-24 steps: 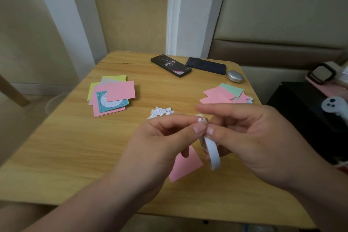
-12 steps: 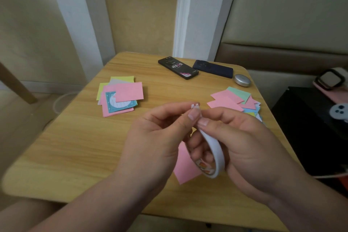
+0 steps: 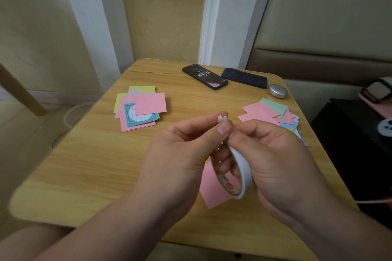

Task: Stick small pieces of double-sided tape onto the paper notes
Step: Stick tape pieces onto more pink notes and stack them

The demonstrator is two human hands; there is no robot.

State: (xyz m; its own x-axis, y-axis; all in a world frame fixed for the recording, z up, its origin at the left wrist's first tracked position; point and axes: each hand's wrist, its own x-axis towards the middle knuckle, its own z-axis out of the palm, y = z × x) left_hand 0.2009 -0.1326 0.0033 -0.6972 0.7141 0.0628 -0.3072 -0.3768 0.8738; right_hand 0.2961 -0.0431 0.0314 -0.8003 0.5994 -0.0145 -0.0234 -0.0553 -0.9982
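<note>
Aloft, tape end (image 3: 222, 118) (white) between fingers (image 3: 223, 129)

Item 1: roll of white double-sided tape (image 3: 241, 172) with a printed inner core, held on edge above the table in my right hand (image 3: 273, 154), its free end (image 3: 222, 119) a small white tab raised at the top and pinched by my left hand (image 3: 180, 150). Item 2: 1 pink paper note (image 3: 214, 193), flat on the table under the roll and partly hidden by my hands. Item 3: 2 loose piles of notes lying flat and well apart, the left pile (image 3: 148, 105) pink, yellow and 1 blue printed sheet, the right pile (image 3: 265, 112) pink, green and blue.
</note>
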